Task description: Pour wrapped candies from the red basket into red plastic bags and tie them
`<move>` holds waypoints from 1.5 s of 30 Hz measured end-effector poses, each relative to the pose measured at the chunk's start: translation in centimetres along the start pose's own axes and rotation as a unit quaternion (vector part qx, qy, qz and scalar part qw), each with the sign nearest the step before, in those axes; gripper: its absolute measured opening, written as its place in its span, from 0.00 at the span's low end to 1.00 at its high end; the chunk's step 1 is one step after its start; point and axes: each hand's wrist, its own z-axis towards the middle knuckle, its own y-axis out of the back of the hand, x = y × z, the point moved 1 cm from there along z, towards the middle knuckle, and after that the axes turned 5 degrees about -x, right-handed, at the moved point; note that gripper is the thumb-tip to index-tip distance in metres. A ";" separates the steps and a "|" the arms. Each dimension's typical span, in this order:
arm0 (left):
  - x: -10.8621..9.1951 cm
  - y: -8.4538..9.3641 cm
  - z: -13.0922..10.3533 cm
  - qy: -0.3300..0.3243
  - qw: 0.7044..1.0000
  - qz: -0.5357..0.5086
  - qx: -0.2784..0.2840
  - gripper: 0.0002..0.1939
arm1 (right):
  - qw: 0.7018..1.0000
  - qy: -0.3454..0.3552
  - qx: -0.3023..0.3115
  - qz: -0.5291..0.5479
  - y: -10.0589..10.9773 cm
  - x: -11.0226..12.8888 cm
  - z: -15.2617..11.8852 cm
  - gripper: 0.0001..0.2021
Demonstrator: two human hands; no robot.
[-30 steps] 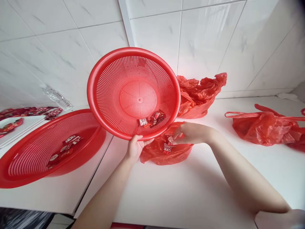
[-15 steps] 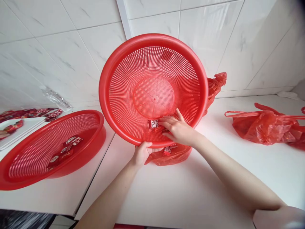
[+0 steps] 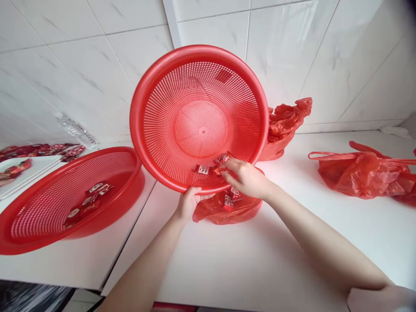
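Observation:
A round red plastic mesh basket [image 3: 201,91] is tilted toward me, its inside facing my view. My left hand [image 3: 188,203] grips its lower rim, with the thumb over the edge and the fingers beneath. Inside, small red-and-white wrapped packets [image 3: 203,169] lie near the low side. My right hand [image 3: 242,175] reaches over the rim with curled fingers on a small red packet, partly hidden by them. Below the basket, an open red plastic bag [image 3: 208,212] holds more printed packets [image 3: 228,201].
A second red basket [image 3: 136,173] with several packets stands on the left. Behind it are a white tray [image 3: 42,169] and a clear plastic bottle [image 3: 78,132]. Red bags stand behind the tilted basket [image 3: 282,130] and at the right [image 3: 354,173]. A tiled wall closes off the back.
The tilted basket has shifted slightly left, showing more of the bags behind and below it. My right hand has drawn back toward the rim, with its fingers more curled.

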 end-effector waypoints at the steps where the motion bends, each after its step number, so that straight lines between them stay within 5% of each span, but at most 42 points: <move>1: -0.2 0.2 0.3 -0.004 1.000 0.001 -0.010 0.14 | 1.000 -0.006 -0.002 0.010 0.3 0.0 0.0 0.11; 10: -1.3 1.5 1.4 -0.058 0.998 -0.028 -0.020 0.13 | 0.995 -0.027 0.094 -0.024 -0.4 0.0 -0.2 0.14; 20: -0.8 1.2 1.3 -0.026 0.999 -0.028 -0.033 0.08 | 0.992 -0.050 0.026 -0.115 -0.6 -0.2 -0.2 0.13; 27: -0.5 0.1 -0.1 0.010 1.000 0.013 0.013 0.17 | 0.990 0.051 0.001 -0.129 -1.8 -0.3 -0.2 0.16; 34: 0.9 0.0 -1.1 0.038 0.995 0.021 0.089 0.24 | 0.993 0.051 0.048 -0.094 -3.6 -0.5 -0.5 0.22; 45: -0.4 0.2 -0.2 0.022 0.999 0.023 0.023 0.16 | 0.992 0.002 0.067 0.105 0.6 0.3 -0.1 0.16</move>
